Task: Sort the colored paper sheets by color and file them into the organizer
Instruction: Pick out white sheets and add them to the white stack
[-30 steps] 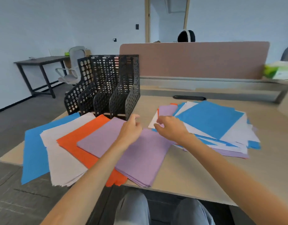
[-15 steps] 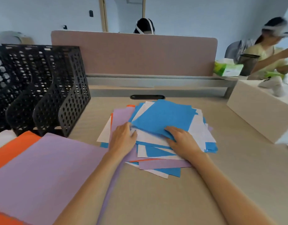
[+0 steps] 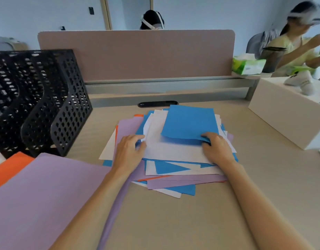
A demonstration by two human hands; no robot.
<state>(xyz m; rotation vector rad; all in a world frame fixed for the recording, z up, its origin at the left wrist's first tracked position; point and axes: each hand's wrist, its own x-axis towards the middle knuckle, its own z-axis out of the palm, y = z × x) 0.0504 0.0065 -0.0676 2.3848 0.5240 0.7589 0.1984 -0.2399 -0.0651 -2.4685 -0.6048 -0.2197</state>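
A mixed pile of blue, white, purple and orange sheets (image 3: 175,175) lies in the middle of the desk. My right hand (image 3: 216,147) pinches the near edge of the top blue sheet (image 3: 189,121), which is lifted off a white sheet (image 3: 171,148). My left hand (image 3: 128,150) rests on the pile's left side, its fingers touching the white sheet's edge. The black perforated organizer (image 3: 47,103) stands at the left. A sorted purple stack (image 3: 44,199) lies at the near left, over an orange stack (image 3: 9,166).
A pink divider panel (image 3: 137,53) closes the desk's far side. A white box (image 3: 283,112) sits at the right, with a green tissue pack (image 3: 249,64) behind it. One person sits behind the divider, another at the far right.
My hands moved from the sorted purple stack to the mixed pile. The right hand has raised and pulled the top blue sheet's near edge; the left hand slid onto the white sheet.
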